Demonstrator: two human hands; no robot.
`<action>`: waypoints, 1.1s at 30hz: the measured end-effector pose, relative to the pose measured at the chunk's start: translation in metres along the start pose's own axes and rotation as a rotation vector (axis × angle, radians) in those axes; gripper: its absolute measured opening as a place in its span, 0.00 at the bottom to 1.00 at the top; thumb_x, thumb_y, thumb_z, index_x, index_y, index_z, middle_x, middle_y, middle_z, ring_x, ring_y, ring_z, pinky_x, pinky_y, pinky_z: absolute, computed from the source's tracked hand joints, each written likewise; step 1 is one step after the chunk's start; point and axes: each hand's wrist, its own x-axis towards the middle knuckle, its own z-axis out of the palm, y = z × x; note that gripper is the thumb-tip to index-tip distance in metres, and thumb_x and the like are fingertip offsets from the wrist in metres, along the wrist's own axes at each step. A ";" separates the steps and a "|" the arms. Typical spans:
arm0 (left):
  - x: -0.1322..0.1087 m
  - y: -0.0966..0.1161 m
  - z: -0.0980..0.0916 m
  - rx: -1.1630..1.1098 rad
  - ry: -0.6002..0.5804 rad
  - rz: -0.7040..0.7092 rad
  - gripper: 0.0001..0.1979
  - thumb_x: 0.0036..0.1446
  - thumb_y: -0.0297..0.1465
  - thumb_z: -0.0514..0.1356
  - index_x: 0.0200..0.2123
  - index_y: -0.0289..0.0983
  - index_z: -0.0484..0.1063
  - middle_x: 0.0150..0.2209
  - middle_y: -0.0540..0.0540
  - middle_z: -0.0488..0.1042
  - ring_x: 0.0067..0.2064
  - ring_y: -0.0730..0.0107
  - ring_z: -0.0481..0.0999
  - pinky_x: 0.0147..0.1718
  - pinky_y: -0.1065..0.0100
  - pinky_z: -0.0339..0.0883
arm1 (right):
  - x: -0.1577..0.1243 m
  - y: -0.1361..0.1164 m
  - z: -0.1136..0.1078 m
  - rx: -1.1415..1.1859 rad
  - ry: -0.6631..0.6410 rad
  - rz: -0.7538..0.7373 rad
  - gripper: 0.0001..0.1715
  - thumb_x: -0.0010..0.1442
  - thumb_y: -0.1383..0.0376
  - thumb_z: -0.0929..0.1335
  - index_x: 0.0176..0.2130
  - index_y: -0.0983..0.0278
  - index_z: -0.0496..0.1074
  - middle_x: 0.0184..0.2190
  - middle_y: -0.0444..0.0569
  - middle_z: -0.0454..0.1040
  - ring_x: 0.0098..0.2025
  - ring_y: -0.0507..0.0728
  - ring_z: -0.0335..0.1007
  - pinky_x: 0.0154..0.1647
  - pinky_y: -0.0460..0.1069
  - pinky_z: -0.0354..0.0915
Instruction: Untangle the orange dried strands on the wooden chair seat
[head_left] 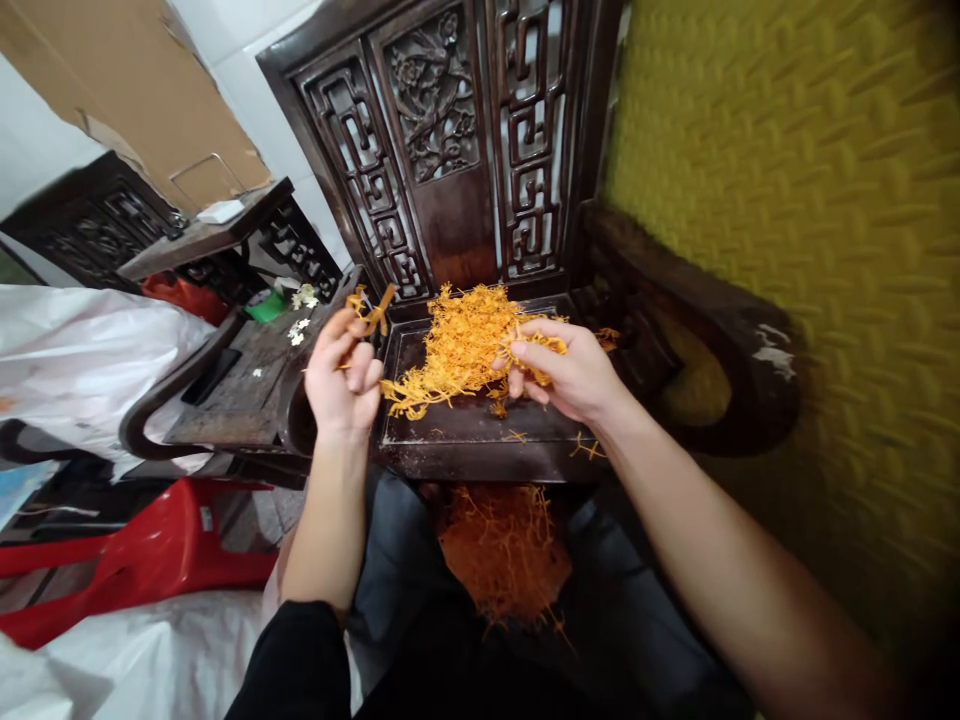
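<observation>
My left hand (341, 380) is raised left of the pile, its fingers closed on an orange branched piece (381, 312) that looks like thin plastic. A heap of small yellow-orange branched pieces (465, 340) lies on the dark wooden chair seat (450, 440). At the heap's right side, my right hand (570, 372) is closed round a small bunch of orange strands (546, 346). A few loose strands (589, 448) lie near the seat's front edge. Lower down, between my legs, is a mass of darker orange stringy pieces (506, 550); what holds it is unclear.
A carved chair back (461, 220) rises behind the heap, with a curved armrest (750, 350) at right beside a yellow textured surface (787, 170). Leftward are another wooden seat (232, 385) with green tape (266, 305), a red plastic stool (161, 540) and white sacks (82, 350).
</observation>
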 end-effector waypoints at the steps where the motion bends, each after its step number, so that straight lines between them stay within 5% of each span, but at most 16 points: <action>1: -0.004 -0.006 0.005 0.096 -0.045 -0.014 0.13 0.59 0.20 0.56 0.37 0.35 0.81 0.30 0.50 0.76 0.15 0.88 0.51 0.12 0.79 0.44 | -0.002 0.000 0.002 -0.040 -0.047 -0.003 0.21 0.55 0.52 0.76 0.38 0.63 0.70 0.28 0.49 0.78 0.19 0.51 0.71 0.12 0.44 0.51; 6: -0.018 -0.028 0.020 0.420 -0.267 -0.111 0.10 0.56 0.27 0.65 0.40 0.33 0.83 0.32 0.45 0.77 0.17 0.87 0.57 0.14 0.76 0.45 | -0.007 0.002 0.011 -0.313 -0.204 -0.032 0.18 0.64 0.51 0.71 0.38 0.65 0.74 0.17 0.43 0.71 0.15 0.46 0.59 0.15 0.44 0.49; 11: -0.008 -0.015 0.020 0.119 -0.132 -0.095 0.08 0.59 0.27 0.61 0.37 0.34 0.81 0.29 0.49 0.73 0.15 0.88 0.51 0.12 0.75 0.43 | 0.000 0.008 0.015 -0.200 -0.057 0.007 0.15 0.58 0.60 0.73 0.34 0.62 0.64 0.32 0.50 0.80 0.19 0.49 0.70 0.14 0.44 0.48; 17: 0.001 0.009 0.005 -0.079 -0.053 -0.107 0.11 0.65 0.27 0.55 0.34 0.35 0.77 0.27 0.51 0.70 0.14 0.86 0.50 0.11 0.76 0.43 | 0.004 0.003 0.012 -0.090 -0.001 0.084 0.18 0.55 0.68 0.67 0.47 0.61 0.69 0.24 0.42 0.73 0.14 0.48 0.63 0.13 0.44 0.44; 23: -0.001 0.009 -0.001 -0.050 -0.008 -0.096 0.10 0.66 0.29 0.55 0.36 0.36 0.76 0.27 0.51 0.70 0.15 0.86 0.48 0.12 0.75 0.44 | 0.004 0.012 0.022 -0.124 -0.037 0.092 0.11 0.59 0.59 0.72 0.40 0.60 0.70 0.20 0.40 0.67 0.16 0.47 0.57 0.14 0.43 0.44; 29: -0.002 0.007 0.001 -0.074 -0.029 -0.134 0.12 0.66 0.27 0.52 0.36 0.35 0.76 0.27 0.50 0.70 0.15 0.86 0.48 0.11 0.76 0.43 | 0.010 0.025 0.027 -0.189 -0.049 0.072 0.28 0.61 0.43 0.71 0.29 0.63 0.67 0.25 0.46 0.73 0.17 0.46 0.59 0.15 0.45 0.47; 33: -0.004 0.007 0.004 -0.065 -0.038 -0.225 0.12 0.67 0.27 0.52 0.36 0.35 0.75 0.26 0.50 0.70 0.14 0.86 0.48 0.11 0.76 0.44 | 0.014 0.021 0.018 -0.238 -0.184 0.065 0.26 0.66 0.47 0.68 0.47 0.66 0.77 0.22 0.43 0.70 0.17 0.46 0.56 0.19 0.45 0.52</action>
